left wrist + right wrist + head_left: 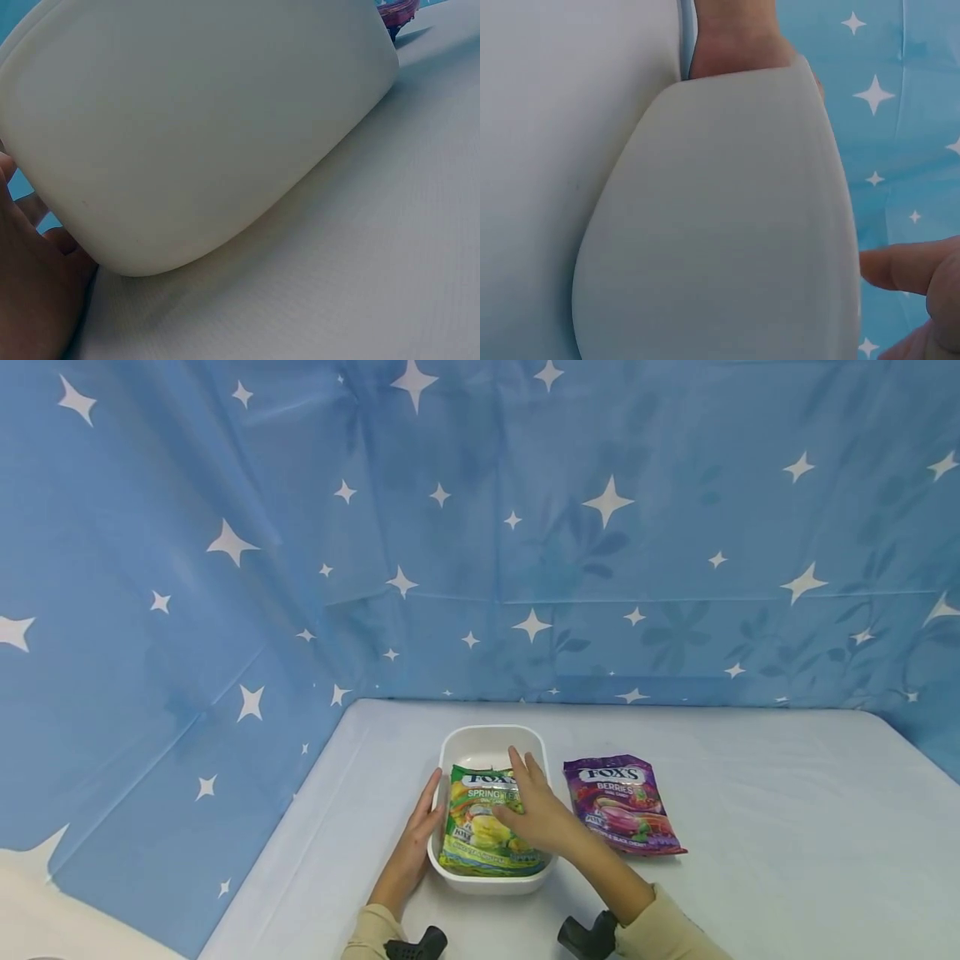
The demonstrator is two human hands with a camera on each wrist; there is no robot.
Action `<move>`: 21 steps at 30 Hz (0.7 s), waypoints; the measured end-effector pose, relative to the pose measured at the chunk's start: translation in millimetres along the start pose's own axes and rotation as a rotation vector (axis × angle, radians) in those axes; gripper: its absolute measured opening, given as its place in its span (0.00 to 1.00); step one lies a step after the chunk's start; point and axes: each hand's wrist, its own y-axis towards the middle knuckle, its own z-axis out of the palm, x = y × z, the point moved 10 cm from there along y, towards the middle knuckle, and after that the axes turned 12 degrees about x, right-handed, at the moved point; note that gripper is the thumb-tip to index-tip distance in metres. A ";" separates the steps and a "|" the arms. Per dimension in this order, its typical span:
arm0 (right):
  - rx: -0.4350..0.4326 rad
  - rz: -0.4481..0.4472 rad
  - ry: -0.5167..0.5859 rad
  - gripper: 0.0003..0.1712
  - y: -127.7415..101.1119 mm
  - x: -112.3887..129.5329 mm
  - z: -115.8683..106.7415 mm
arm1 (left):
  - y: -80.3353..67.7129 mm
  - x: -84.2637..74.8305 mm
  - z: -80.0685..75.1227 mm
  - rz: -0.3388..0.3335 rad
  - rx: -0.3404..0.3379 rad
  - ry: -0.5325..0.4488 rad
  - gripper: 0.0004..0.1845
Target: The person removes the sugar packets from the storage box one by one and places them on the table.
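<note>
A white rounded plastic container stands on the table, with a green-and-yellow bag of Fox's Spring Tea candy lying inside its near part. My left hand rests along the container's left side, fingers extended; the left wrist view shows that hand against the outer wall. Over the candy bag is my right hand, its fingers spread and pointing away, covering part of the bag's right side. In the right wrist view its thumb shows beside the container's rim, and the bag is hidden behind the wall.
Right of the container, a purple bag of Fox's Berries candy lies flat on the white-covered table, partly behind my right forearm. A blue curtain with white stars hangs along the back and left edges.
</note>
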 end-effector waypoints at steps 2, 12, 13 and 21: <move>0.001 0.005 0.031 0.48 0.4 -2.0 1.7 | -0.2 0.0 0.7 0.001 0.002 0.000 0.29; 0.016 0.101 0.124 0.54 2.3 -15.1 11.2 | 0.0 0.8 -0.1 0.005 -0.010 0.006 0.29; 0.011 0.107 0.125 0.54 2.6 -16.3 10.9 | 0.3 0.8 0.3 0.004 -0.009 0.008 0.29; -0.040 0.104 0.283 0.53 3.3 -24.9 5.2 | 0.0 1.0 -1.7 0.006 -0.011 0.005 0.29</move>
